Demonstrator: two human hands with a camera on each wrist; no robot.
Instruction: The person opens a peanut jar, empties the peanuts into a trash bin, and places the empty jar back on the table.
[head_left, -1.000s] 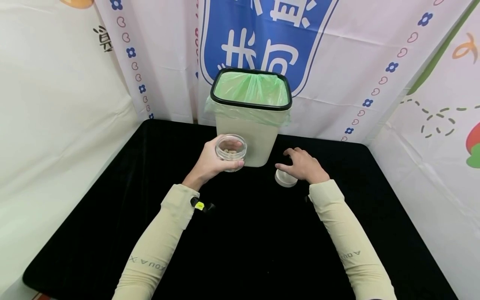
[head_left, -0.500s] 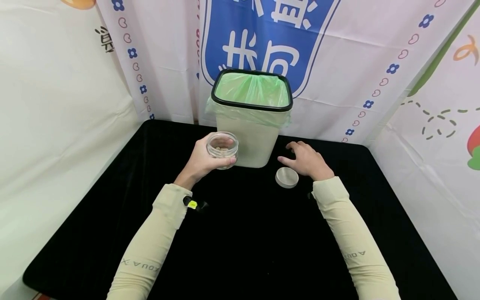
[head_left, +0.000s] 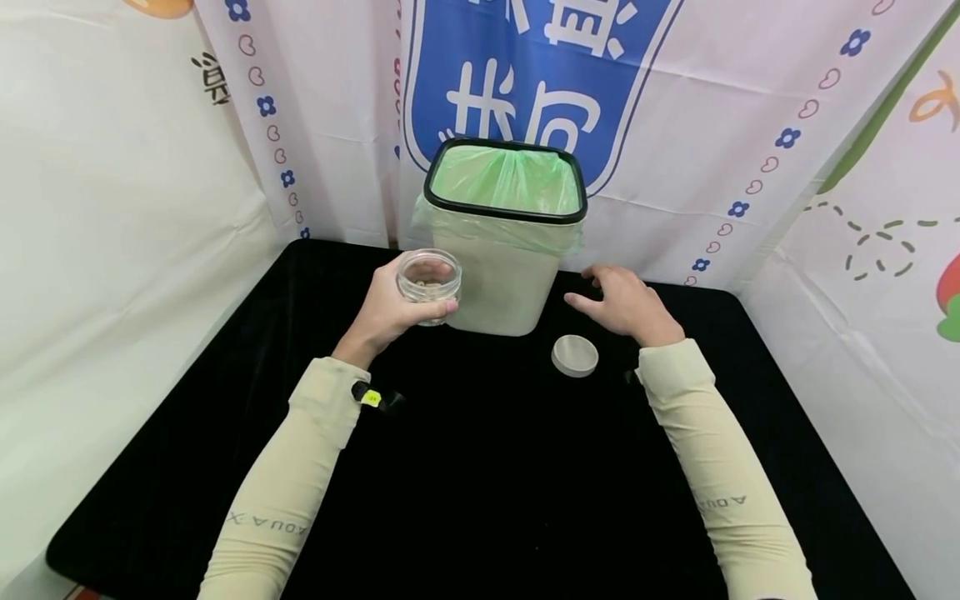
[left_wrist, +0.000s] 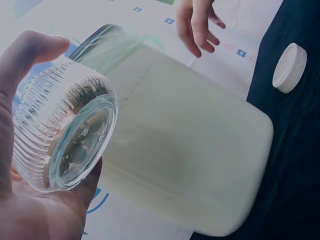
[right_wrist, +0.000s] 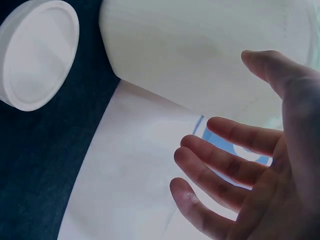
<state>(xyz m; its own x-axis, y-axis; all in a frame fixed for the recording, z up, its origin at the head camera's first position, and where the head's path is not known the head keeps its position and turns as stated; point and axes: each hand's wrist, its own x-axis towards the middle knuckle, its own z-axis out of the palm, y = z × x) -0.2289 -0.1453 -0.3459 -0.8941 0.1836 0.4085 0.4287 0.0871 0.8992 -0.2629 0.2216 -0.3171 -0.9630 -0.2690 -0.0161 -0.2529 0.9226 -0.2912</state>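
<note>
1. The left hand (head_left: pixel 384 304) held a clear glass jar (head_left: pixel 432 288), its thumb and fingers curled around the sides. The jar was mouth up, above the black cloth-like tabletop (head_left: pixel 465 475), in front of the lower left part of a cream plastic bin (head_left: pixel 501 292); contact with the bin could not be told.
2. The right hand (head_left: pixel 628 307) held nothing; its fingers (right_wrist: pixel 220 160) were loosely bent and spread, near a round white lid (head_left: pixel 575 357) but apart from it.
3. Uncapping looked done: the lid lay on the tabletop. Small pale pieces (head_left: pixel 424 284) were in the jar, so it seemed neither emptied nor closed again.
4. The left wrist view showed the jar's ribbed sides and underside, hidden from the head view. Only the head view looked down into the translucent green liner (head_left: pixel 517 177); the right wrist view missed the jar.
</note>
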